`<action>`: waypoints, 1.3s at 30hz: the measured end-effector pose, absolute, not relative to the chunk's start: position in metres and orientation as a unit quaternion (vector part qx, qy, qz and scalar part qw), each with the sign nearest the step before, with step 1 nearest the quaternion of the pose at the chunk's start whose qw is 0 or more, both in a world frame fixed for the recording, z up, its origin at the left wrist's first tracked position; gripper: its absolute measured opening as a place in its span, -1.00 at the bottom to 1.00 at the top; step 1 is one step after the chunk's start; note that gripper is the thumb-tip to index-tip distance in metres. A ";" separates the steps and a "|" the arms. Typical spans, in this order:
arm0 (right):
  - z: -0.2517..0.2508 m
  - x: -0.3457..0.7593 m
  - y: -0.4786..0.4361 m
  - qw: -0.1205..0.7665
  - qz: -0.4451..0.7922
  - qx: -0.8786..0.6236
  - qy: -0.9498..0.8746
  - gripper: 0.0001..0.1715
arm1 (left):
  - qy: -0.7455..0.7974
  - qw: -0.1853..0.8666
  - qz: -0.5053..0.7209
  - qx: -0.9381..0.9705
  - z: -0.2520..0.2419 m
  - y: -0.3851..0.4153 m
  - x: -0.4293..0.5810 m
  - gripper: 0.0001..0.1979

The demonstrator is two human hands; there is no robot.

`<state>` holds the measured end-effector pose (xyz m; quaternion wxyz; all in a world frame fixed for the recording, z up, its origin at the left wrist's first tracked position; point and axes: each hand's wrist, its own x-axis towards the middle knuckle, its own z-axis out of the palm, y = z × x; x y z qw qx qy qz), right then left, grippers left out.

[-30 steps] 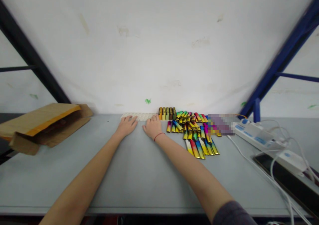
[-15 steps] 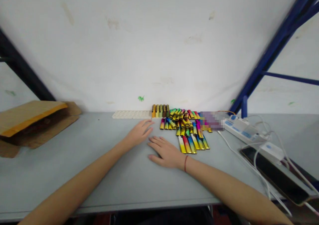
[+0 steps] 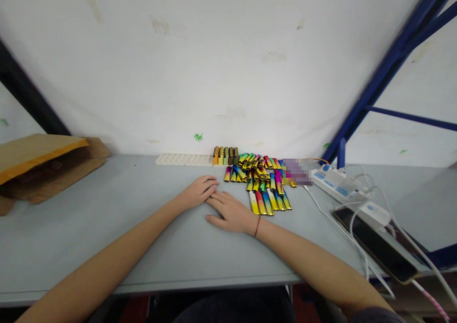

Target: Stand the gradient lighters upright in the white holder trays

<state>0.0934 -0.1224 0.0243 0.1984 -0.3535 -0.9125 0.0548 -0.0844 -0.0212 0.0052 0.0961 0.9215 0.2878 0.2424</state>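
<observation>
Near the middle of the grey table, the left hand lies palm down, fingers loosely extended, holding nothing. Right beside it, the right hand is also palm down and without a hold, its thumb spread; the fingertips of both meet, though whether they actually touch is hard to tell. A thin red cord rings the right wrist.

Just beyond lies a jumbled pile of lighter-like tubes, slim and rounded, their glossy gold fading into pink, blue or green. They look light, stiff and rather slippery; pinching one around mid-length should suit best. Behind, more stand upright in a tight block at the right end of a white tray, rigid-looking and pitted in a grid.

Farther out sit a creased brown paper bag, soft and gaping, a smooth plastic power strip and a flat, dark-faced device.
</observation>
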 end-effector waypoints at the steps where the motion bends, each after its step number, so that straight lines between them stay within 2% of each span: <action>1: 0.025 0.093 -0.122 0.198 0.055 -0.353 -0.913 -0.45 | 0.287 0.096 0.243 0.922 0.005 -0.021 -0.084 -0.61; 32: 0.026 0.093 -0.124 0.204 0.063 -0.358 -0.909 -0.46 | 0.288 0.102 0.240 0.921 0.005 -0.021 -0.087 -0.61; 39: 0.026 0.093 -0.125 0.187 0.025 -0.363 -0.913 -0.47 | 0.274 0.084 0.233 0.929 0.007 -0.018 -0.089 -0.60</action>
